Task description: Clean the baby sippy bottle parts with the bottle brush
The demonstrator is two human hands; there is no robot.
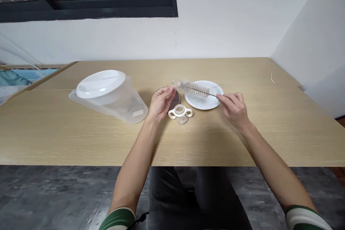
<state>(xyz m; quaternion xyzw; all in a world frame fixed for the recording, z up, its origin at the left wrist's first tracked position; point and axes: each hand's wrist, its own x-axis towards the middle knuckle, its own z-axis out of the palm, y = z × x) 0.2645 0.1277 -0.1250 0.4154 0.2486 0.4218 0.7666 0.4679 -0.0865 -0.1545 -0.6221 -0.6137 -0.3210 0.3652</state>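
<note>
A bottle brush [198, 89] with pale bristles is held by its thin handle in my right hand [234, 109], its bristles over a white plate [205, 105]. My left hand [161, 103] pinches a small clear item [173, 84] at the brush's tip; its exact shape is hard to make out. Just below the brush, a small bottle [182, 114] with two white handles stands open on the table. Partly hidden behind my left hand lies a dark round object [176, 101].
A large translucent pitcher [121, 100] with a white lid lies on its side at the left of the wooden table [202, 143]. A small bent pale strip [272, 78] is at the far right. Behind the table are a white wall and a barred window.
</note>
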